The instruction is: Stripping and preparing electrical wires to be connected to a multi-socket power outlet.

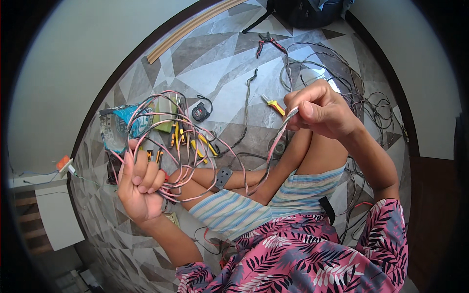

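A loose coil of twisted pink-and-black electrical wire point(233, 151) hangs between my hands, over my crossed legs. My left hand point(140, 183) is closed around one side of the loops, its fingers curled toward the palm. Raised to the right, my right hand point(320, 110) pinches the wire between thumb and fingers, and a length of it sags back down to the coil. Behind the loops, partly covered by them, lie yellow-and-black hand tools point(180, 134). A dark grey socket piece point(223, 177) rests by my shin.
Black wire loops point(381, 112) spread over the floor at the right. Red-handled pliers point(267, 45), yellow-handled pliers point(274, 104), a tape measure point(201, 112) and a dark twisted cord point(248, 97) lie ahead. A blue-and-clear plastic bag point(129, 124) sits left, and a black backpack point(305, 12) at the far wall.
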Available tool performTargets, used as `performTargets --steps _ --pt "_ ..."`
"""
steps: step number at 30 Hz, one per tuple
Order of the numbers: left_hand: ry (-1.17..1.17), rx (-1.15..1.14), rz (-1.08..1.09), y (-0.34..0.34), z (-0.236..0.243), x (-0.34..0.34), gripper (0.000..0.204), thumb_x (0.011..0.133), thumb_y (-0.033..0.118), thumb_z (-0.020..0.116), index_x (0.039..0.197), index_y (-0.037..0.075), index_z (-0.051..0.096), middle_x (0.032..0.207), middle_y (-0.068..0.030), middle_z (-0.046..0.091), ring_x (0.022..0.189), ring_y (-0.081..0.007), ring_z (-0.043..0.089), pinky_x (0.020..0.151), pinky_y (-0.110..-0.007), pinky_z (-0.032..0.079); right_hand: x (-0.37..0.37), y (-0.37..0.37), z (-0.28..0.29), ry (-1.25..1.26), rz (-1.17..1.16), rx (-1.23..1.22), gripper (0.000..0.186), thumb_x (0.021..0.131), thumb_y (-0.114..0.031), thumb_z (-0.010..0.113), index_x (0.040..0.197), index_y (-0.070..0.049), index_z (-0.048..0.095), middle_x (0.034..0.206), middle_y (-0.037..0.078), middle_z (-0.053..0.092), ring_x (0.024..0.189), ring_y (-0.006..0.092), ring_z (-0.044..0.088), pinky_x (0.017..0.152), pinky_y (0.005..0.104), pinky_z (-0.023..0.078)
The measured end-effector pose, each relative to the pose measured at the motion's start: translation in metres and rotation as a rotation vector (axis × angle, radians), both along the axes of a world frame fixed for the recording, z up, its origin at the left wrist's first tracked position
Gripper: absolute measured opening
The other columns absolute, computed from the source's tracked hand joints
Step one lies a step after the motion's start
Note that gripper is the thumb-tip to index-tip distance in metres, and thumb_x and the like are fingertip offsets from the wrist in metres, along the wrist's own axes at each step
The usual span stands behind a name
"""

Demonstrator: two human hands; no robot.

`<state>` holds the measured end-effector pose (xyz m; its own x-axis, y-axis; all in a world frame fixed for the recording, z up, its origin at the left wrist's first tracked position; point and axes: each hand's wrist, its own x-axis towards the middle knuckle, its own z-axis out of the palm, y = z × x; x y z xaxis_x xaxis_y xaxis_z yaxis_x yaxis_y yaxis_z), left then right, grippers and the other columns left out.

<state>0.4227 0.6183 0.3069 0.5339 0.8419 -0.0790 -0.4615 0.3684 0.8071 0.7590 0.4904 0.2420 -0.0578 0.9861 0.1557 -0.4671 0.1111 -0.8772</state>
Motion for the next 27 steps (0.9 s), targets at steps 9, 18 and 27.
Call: performTargets --steps 9,18,27 --pt "0.022 -0.056 -0.179 -0.010 -0.018 0.041 0.031 0.104 0.021 0.046 0.127 0.001 0.046 0.071 0.0003 0.044 0.056 -0.0097 0.047 0.052 -0.024 0.040 -0.010 0.013 0.001 0.058 0.042 -0.031 0.028 0.093 -0.027 0.070 0.095 0.001 0.074 0.075 0.003 0.065 0.065 0.0076 0.053 0.058 0.0229 0.042" --pt "0.264 -0.064 -0.348 -0.032 -0.040 0.092 0.033 0.104 0.025 0.046 0.125 0.000 0.043 0.087 -0.0090 0.057 0.070 -0.0179 0.063 0.062 -0.027 0.051 -0.032 0.036 0.002 -0.574 -0.207 -0.015 0.025 0.087 -0.020 0.074 0.092 0.004 0.074 0.072 0.006 0.069 0.068 0.0076 0.058 0.062 0.0252 0.048" --pt "-0.056 -0.343 -0.057 0.046 -0.028 -0.006 0.005 0.098 0.008 0.047 0.094 0.005 0.048 0.066 0.0047 0.031 0.049 -0.0035 0.025 0.042 -0.021 0.024 0.051 0.044 -0.062 -0.854 -0.029 0.213 0.024 0.086 -0.018 0.076 0.087 0.005 0.068 0.066 0.009 0.062 0.062 0.0110 0.050 0.058 0.0293 0.043"
